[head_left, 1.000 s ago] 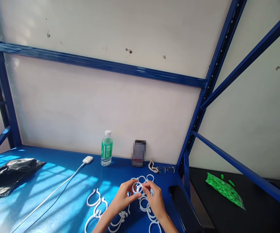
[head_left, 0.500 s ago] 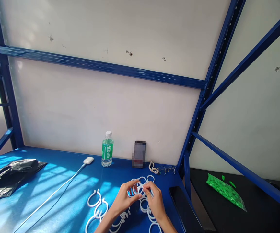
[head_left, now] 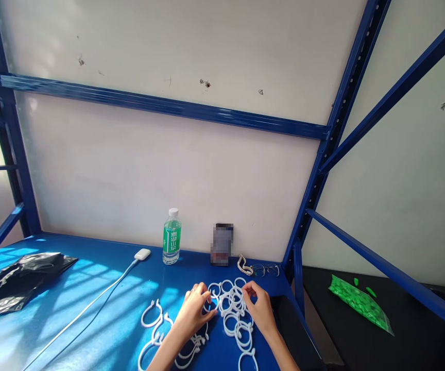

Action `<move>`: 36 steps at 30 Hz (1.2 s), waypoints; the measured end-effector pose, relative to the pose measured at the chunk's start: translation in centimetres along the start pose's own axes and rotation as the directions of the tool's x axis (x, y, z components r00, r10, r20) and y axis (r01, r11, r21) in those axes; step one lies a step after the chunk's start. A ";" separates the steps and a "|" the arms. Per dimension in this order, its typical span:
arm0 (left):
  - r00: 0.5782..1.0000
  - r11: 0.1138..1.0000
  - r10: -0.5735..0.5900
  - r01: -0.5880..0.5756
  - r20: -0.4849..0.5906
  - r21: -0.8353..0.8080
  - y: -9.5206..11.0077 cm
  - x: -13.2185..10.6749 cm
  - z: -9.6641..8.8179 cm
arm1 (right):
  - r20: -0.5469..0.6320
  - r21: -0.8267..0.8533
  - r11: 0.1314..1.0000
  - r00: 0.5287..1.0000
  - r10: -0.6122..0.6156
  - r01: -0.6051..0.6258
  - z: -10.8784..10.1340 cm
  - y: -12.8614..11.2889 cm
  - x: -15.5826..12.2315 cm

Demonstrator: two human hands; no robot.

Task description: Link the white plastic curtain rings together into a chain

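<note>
White plastic rings, some with a small gap and knobbed ends, lie in a linked-looking cluster point(head_left: 233, 304) on the blue table. My left hand point(head_left: 192, 310) is at the cluster's left side, with thumb and fingers closed around the edge of a ring point(head_left: 211, 303). On the other side, my right hand point(head_left: 260, 308) has its thumb and forefinger bent together at the rim of the upper right rings; its exact grip is partly hidden. More white rings point(head_left: 152, 314) lie left of my left forearm, and others point(head_left: 187, 355) show between my forearms.
A water bottle point(head_left: 172, 239) and a blurred upright box-like object point(head_left: 222, 245) stand by the wall. Glasses point(head_left: 266, 270), a dark phone point(head_left: 294, 330), a white cable point(head_left: 87, 309) and a black plastic bag point(head_left: 21, 281) lie around. A green-filled bag point(head_left: 361, 304) rests on the black surface.
My hands have moved apart from a ring they held together. My right hand has shifted right, my left slightly left and down, uncovering more of the ring cluster.
</note>
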State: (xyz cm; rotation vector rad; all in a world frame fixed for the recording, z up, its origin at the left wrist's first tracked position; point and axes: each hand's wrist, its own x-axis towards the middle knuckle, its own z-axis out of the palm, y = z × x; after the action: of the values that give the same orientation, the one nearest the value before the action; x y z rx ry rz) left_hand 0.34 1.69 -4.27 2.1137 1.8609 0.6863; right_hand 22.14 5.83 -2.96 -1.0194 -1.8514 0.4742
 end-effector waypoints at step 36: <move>0.980 0.319 0.110 0.125 0.167 -0.940 1.9 0.1 -2.0 | 0.074 0.274 0.962 0.997 -0.014 -0.006 1.7 -3.5 -1.3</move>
State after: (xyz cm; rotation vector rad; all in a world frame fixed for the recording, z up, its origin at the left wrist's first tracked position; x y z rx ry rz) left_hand 0.99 1.29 -1.67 1.2440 0.8566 1.1379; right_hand 19.37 2.92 -2.07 -0.8194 -1.7920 0.7531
